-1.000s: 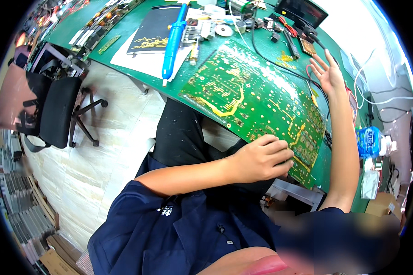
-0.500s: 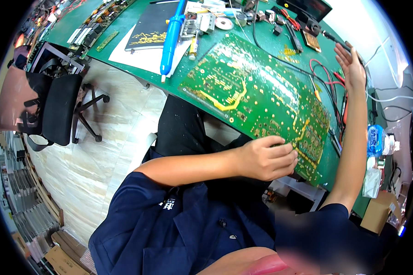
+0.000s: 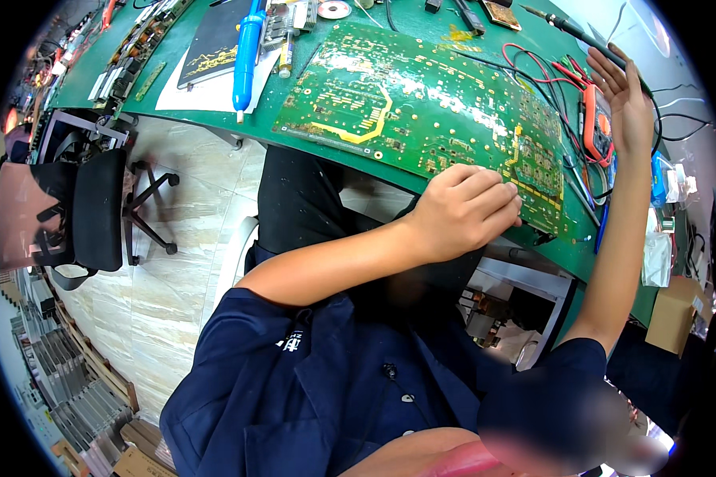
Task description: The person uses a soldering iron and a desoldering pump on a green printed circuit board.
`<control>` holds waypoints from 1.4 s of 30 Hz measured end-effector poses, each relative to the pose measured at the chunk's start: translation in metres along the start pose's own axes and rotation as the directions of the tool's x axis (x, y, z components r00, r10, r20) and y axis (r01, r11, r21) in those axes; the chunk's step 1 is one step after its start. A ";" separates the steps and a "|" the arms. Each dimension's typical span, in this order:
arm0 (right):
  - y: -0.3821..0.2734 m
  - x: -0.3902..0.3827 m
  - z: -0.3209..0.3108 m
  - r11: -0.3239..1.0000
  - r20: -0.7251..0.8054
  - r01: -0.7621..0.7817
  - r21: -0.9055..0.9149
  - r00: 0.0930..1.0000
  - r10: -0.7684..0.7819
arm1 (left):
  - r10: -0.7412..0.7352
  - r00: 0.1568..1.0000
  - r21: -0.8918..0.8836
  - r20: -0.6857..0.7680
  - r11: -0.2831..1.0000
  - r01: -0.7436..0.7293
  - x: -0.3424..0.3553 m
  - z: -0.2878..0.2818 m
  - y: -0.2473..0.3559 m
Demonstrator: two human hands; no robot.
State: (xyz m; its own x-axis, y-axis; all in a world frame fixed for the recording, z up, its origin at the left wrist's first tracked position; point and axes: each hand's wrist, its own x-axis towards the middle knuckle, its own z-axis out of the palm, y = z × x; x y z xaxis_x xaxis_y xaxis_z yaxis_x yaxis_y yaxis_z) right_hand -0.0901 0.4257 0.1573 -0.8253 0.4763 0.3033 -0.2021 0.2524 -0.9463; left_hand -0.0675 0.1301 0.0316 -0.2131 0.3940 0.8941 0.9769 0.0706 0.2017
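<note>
A large green circuit board [image 3: 422, 103] with yellow traces and many small solder points lies at the near edge of the bench. My left hand [image 3: 471, 208] is closed at its near edge, fingers bent over the rim; the fingertips are partly hidden. Raised beyond the board's right side is my right hand [image 3: 627, 99], palm turned inward. A black soldering iron [image 3: 577, 33] rests in its grip between thumb and fingers, its metal tip pointing left and away. Its cable runs down behind the wrist. Left of the board lies a blue desoldering pump [image 3: 249, 60].
A red multimeter [image 3: 597, 123] with tangled leads sits between the board and my right forearm. Beyond the pump lies a black notebook [image 3: 209, 57] on white paper. A cardboard box [image 3: 676, 314] stands at right, an office chair [image 3: 99, 215] at left.
The view has shifted, so the bench sits higher in the picture. The multimeter beside my right forearm now shows more fully. My left hand stays at the board's near edge.
</note>
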 end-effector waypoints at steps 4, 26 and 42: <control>0.018 -0.003 -0.023 0.993 -0.191 0.052 -0.106 0.979 -0.072 | -0.066 0.971 -0.040 0.228 0.996 0.076 0.005 -0.017 0.004; 0.028 -0.085 -0.084 0.993 -0.246 0.105 -0.046 0.963 -0.113 | -0.401 0.472 0.383 0.785 0.913 0.138 0.092 -0.027 -0.322; 0.002 -0.097 -0.041 1.000 -0.362 -0.005 0.022 0.932 0.012 | -0.509 0.676 -0.091 0.533 0.760 0.644 0.120 -0.054 -0.195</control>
State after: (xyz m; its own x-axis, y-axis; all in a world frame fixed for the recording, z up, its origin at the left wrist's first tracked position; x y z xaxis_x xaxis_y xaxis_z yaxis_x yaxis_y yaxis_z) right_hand 0.0109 0.4144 0.1309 -0.5808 0.7520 0.3116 -0.2097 0.2316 -0.9499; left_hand -0.2847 0.1141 0.1208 -0.6326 0.7187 0.2885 0.6037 0.2243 0.7650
